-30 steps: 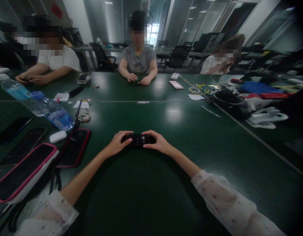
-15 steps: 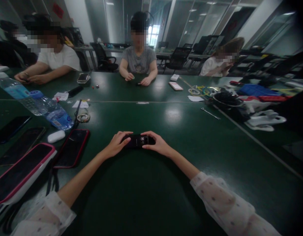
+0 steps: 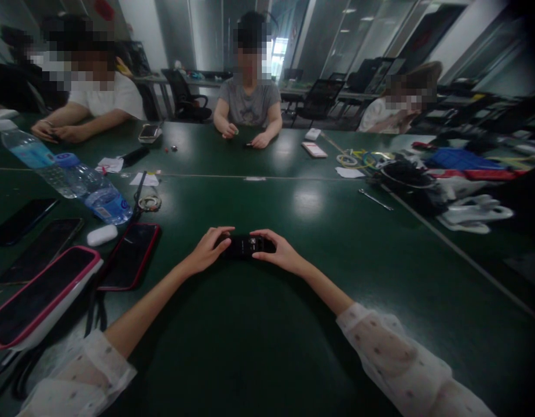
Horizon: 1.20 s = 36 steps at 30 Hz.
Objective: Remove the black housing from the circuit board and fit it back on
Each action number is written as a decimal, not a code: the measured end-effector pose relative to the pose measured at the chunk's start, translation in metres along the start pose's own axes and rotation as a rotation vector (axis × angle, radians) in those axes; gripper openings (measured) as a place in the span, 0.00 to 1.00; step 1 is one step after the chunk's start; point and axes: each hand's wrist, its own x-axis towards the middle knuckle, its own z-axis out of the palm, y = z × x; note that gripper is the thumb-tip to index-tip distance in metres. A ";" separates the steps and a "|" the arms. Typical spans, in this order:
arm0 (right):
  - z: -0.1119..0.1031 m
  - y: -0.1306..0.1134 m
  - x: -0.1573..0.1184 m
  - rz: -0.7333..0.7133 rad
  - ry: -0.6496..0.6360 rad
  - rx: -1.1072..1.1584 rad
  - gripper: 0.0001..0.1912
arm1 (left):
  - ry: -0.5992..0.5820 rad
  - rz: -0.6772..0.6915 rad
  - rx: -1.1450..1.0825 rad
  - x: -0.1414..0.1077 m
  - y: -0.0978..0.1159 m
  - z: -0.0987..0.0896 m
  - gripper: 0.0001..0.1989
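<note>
A small black rectangular block with white printed markings (image 3: 241, 245) lies lengthwise between my hands, on or just above the green table (image 3: 250, 324). My left hand (image 3: 209, 250) grips its left end, thumb on the near side and fingers over the far edge. Its right end sits in my right hand (image 3: 281, 250), pinched between thumb and fingers. Whether it is a phone, a power bank or a box, I cannot tell. Left of my left hand lies a red-edged phone (image 3: 131, 256).
On the left are a pink-rimmed device (image 3: 46, 295), a white earbud case (image 3: 102, 235) and water bottles (image 3: 106, 200). A wrench (image 3: 376, 199) and tangled cables (image 3: 402, 176) lie on the right. Across the table a person in grey (image 3: 249, 107) sits, handling small objects.
The camera view has shifted slightly, so the far side of the scene appears a little to the right. Both hands keep the same hold on the black block.
</note>
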 end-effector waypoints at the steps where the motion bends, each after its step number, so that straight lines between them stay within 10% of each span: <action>1: 0.001 0.000 0.000 -0.002 0.005 -0.007 0.28 | 0.009 0.034 -0.008 0.000 0.001 0.000 0.26; 17: 0.011 0.003 -0.001 -0.145 0.187 -0.278 0.29 | 0.092 0.059 0.036 0.000 -0.001 0.003 0.32; 27: 0.011 0.010 0.001 -0.117 0.279 -0.025 0.25 | 0.118 0.025 0.054 0.002 -0.012 0.008 0.32; 36: 0.010 0.011 -0.002 -0.101 0.685 -0.046 0.24 | 0.093 0.074 0.053 0.000 -0.002 0.003 0.26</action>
